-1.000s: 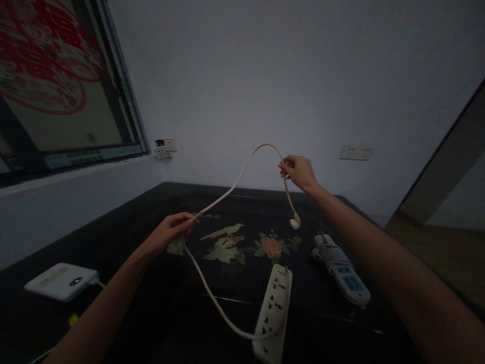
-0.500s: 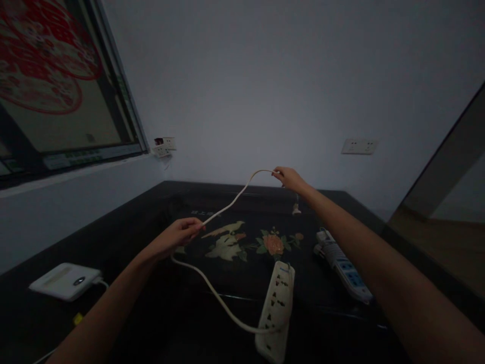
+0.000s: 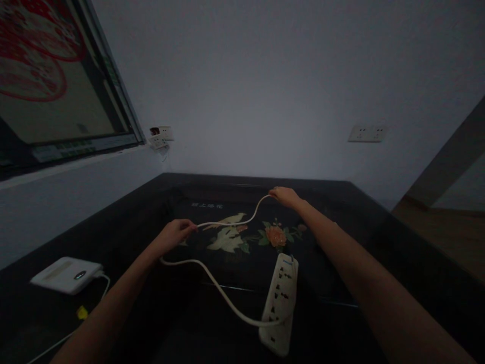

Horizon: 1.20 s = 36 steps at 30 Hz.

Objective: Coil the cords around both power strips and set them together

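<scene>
Red, two overlapping rounds (image 3: 32, 76) of it, marks the window (image 3: 87, 108) far up and to the left of both hands. Beneath that, out to the left of the left hand, I count one white box (image 3: 66, 275) with a cable (image 3: 107, 285) at its right side, and one small yellow piece (image 3: 82, 313) just beside the left forearm. Beyond the left hand, in the corner, are two pale socket plates (image 3: 162, 135), one hanging askew.

The left hand (image 3: 177, 236) has its thumb and fingers drawn together on one cream cord (image 3: 227, 302), held above the dark tabletop (image 3: 322, 285). One stretch sags from there across to the right hand; another comes out below the left hand and curves back toward me to a power strip. Between the hands, the top shows one painted bird (image 3: 237, 218), partly behind the cord, and one orange flower (image 3: 276, 236).

The one white power strip (image 3: 278, 303) lies on the near side of the right hand, the cord crossing its near end. The right hand (image 3: 284, 196) pinches the cord too, fingers closed. Past it, farther right on the wall, sits one double socket (image 3: 367, 133).
</scene>
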Tool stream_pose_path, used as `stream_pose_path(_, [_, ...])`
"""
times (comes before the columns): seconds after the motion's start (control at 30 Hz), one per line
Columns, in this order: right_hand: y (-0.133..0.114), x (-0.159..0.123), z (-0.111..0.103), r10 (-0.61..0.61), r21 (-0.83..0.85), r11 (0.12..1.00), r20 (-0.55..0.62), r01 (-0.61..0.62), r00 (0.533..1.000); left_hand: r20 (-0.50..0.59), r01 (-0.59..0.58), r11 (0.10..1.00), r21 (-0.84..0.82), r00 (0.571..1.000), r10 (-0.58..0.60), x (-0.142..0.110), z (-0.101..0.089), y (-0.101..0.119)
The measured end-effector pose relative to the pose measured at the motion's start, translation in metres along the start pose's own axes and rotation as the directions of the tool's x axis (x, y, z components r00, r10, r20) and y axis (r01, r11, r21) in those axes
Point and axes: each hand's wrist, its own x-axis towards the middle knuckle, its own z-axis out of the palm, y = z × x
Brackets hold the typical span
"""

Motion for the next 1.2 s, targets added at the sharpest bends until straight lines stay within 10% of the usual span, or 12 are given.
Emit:
stream_pose_path(0.2, [-0.010,-0.002,0.029,0.053,-0.030,0.998,0.002,-0.052,0.999,-0.201,-0.089,0.958,0.273,0.968,0.147,-0.010,0.015,0.015])
stream_pose_path(0.33, [-0.012,-0.004,0.047,0.105,-0.051,0.993,0.005,-0.105,0.994,-0.304,-0.185,0.724,0.664,0.818,0.488,-0.037,0.043,0.046])
stream_pose_path(0.43, [-0.014,-0.005,0.053,0.122,-0.062,0.990,-0.034,-0.124,0.992,-0.164,-0.401,0.576,0.712,0.703,0.692,-0.070,0.074,0.072])
stream_pose_path(0.53, [-0.016,-0.006,0.054,0.124,-0.054,0.990,-0.089,-0.129,0.988,0.201,-0.775,0.419,0.473,0.558,0.805,-0.105,0.105,0.088])
stream_pose_path(0.73, [-0.014,-0.015,0.040,0.085,0.053,0.996,-0.163,-0.077,0.983,0.518,-0.687,0.683,0.248,0.690,0.506,-0.132,0.141,0.084])
stream_pose_path(0.87, [-0.016,-0.034,0.022,0.063,0.185,0.982,-0.219,-0.022,0.974,0.619,-0.716,0.648,0.260,0.639,0.457,-0.130,0.138,0.079])
stream_pose_path(1.2, [-0.066,-0.201,0.015,-0.011,0.448,0.888,-0.196,0.100,0.981,0.398,-0.686,0.720,0.105,0.692,0.602,-0.128,0.101,0.105])
